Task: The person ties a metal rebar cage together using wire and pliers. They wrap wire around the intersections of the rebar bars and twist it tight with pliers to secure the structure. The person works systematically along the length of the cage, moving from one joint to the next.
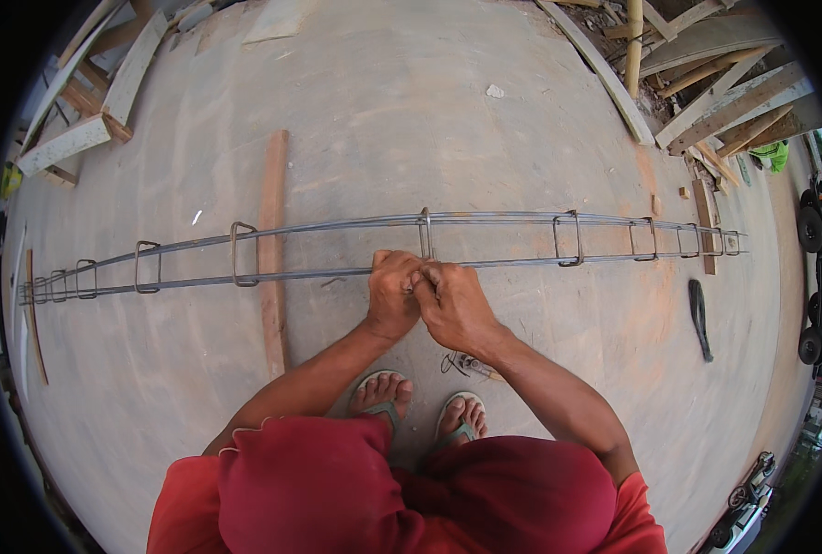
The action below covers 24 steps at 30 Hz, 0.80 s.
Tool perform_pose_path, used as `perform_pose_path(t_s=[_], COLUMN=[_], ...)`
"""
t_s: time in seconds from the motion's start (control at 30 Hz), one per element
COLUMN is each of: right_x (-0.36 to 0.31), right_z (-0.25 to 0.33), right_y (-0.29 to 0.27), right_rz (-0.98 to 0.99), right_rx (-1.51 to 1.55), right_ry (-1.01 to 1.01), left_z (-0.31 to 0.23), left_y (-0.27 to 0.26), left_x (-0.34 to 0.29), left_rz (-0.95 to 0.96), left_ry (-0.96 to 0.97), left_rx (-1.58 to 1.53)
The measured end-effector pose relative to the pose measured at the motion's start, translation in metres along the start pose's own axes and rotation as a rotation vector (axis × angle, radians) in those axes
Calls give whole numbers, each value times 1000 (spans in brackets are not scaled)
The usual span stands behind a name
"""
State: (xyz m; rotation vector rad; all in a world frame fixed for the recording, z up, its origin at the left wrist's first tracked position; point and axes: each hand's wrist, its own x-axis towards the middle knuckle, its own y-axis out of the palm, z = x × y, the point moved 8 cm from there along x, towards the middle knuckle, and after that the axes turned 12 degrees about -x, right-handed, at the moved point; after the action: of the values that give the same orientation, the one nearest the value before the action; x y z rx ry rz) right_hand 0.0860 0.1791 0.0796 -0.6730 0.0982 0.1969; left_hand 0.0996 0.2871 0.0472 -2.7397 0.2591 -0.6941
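Observation:
A long rebar cage point(328, 223) of thin steel bars with square stirrups runs from left to right in front of me. My left hand point(394, 294) is closed at the near bar, just below a middle stirrup point(426, 231). Against it, my right hand point(457, 303) is also closed, its thumb and fingers pinched together at the same joint. Whatever the fingers pinch is too small and covered to make out. Between my right forearm and my feet, a hand tool point(474, 364) that looks like pliers lies on the floor beside dark wire.
A wooden batten point(273, 249) lies under the cage left of my hands, and a shorter wood block point(706, 226) sits under its right end. A dark bundle point(700, 319) rests at right. Timber point(734, 92) is piled far right, more boards point(65, 148) far left.

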Motion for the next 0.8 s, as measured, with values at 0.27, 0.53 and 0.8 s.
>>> perform_pose_path(t_s=[0.27, 0.53, 0.8], right_x=[-23, -173, -198], right_z=[-48, -183, -212], right_y=[-21, -16, 13], right_rz=[129, 399, 536], right_rx=[425, -941, -918], right_ry=[326, 233, -123], left_z=[6, 0, 28], left_y=[-9, -16, 14], left_x=[-1, 21, 39], left_rz=[-6, 285, 563], left_ry=[-184, -67, -211], left_rx=[52, 324, 555])
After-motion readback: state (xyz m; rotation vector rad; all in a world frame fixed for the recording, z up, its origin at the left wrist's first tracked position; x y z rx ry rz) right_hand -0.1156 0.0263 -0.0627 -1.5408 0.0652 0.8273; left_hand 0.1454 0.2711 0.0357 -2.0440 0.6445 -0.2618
